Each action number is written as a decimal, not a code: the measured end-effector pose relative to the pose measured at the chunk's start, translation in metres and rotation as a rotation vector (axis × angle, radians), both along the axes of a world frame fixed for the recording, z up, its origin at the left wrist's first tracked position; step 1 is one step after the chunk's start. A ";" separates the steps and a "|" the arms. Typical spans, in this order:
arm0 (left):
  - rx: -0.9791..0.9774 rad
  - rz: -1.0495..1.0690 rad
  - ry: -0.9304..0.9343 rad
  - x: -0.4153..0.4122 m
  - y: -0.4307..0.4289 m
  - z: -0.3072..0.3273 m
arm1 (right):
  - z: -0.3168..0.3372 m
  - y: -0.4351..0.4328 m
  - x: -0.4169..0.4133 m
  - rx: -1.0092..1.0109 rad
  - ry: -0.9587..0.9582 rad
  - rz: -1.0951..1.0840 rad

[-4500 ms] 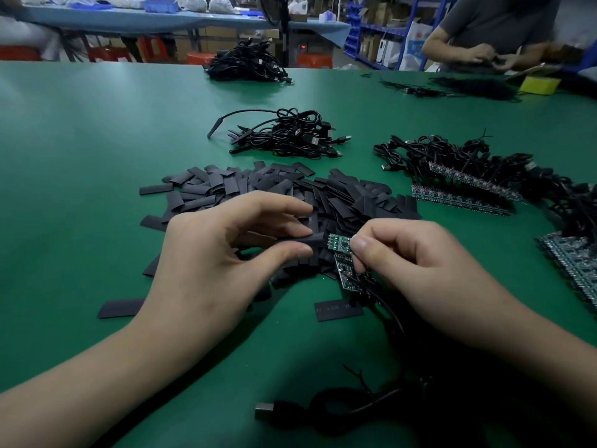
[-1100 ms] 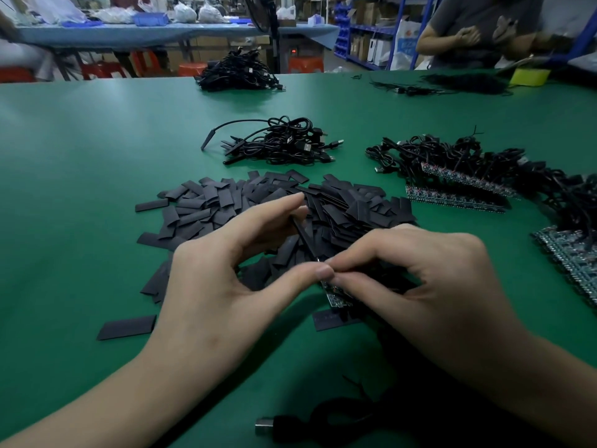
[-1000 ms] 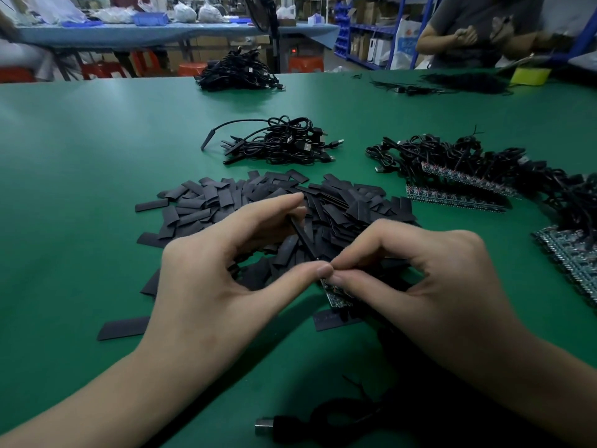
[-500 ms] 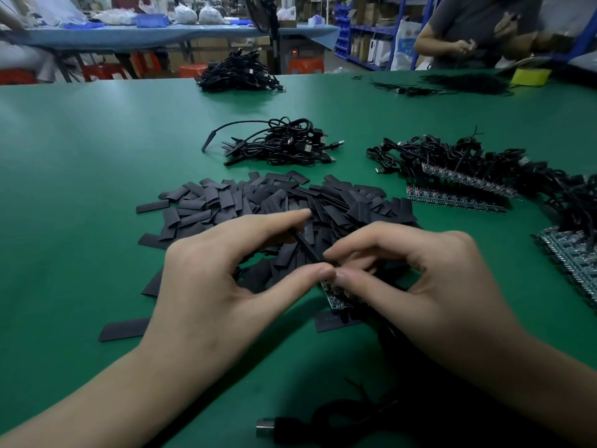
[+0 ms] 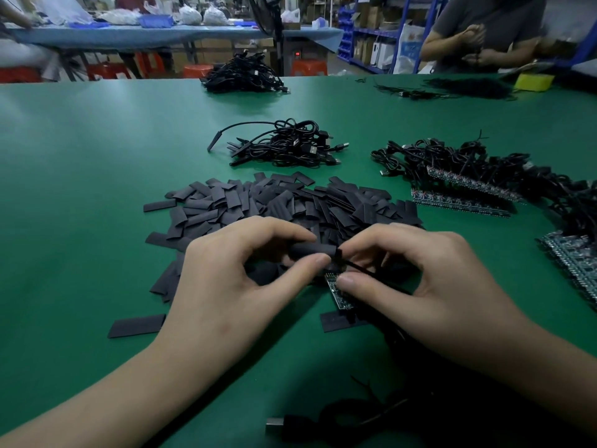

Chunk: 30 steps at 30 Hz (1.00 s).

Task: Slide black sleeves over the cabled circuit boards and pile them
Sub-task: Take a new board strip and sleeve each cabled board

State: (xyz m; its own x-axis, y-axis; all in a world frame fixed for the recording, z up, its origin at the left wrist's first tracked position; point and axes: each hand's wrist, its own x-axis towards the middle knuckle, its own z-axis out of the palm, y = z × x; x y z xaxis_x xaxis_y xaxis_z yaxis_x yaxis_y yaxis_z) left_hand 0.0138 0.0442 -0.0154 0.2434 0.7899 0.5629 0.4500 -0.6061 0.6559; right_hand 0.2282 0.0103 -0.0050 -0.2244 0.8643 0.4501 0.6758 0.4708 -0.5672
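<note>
Just above the green table (image 5: 80, 189), the left hand (image 5: 226, 286) pinches a black sleeve (image 5: 308, 248) between thumb and forefinger. The right hand (image 5: 436, 279) pinches the thin cable (image 5: 358, 267) coming out of the sleeve's right end. A bare circuit board (image 5: 337, 294) lies beneath them, in front of the heap of loose sleeves (image 5: 274, 202).

The single view comes from a wide-angle camera worn on the person's head, looking forward and down over the green table (image 5: 97, 195). It sits close above the left hand (image 5: 226, 286) and right hand (image 5: 445, 286), whose forearms enter from the bottom corners and fill the lower frame. Farther up it faces across the table to the far edge, taking in a second person (image 5: 484, 33) and shelves (image 5: 365, 43) beyond.
</note>
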 end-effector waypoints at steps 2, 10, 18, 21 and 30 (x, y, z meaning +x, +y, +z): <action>-0.042 0.007 -0.032 -0.001 0.002 -0.001 | 0.001 0.003 0.005 -0.012 -0.048 -0.035; -0.055 -0.026 -0.027 -0.002 0.004 -0.001 | 0.036 0.025 0.033 0.134 0.174 -0.185; -0.047 -0.065 0.182 0.001 0.000 -0.004 | 0.075 0.164 0.009 0.184 -0.283 -0.263; -0.015 -0.053 0.255 0.001 0.002 -0.002 | 0.071 0.221 -0.024 0.160 -0.386 -0.218; -0.073 -0.149 0.086 -0.005 0.009 -0.005 | 0.064 0.284 -0.092 0.023 -0.673 -0.076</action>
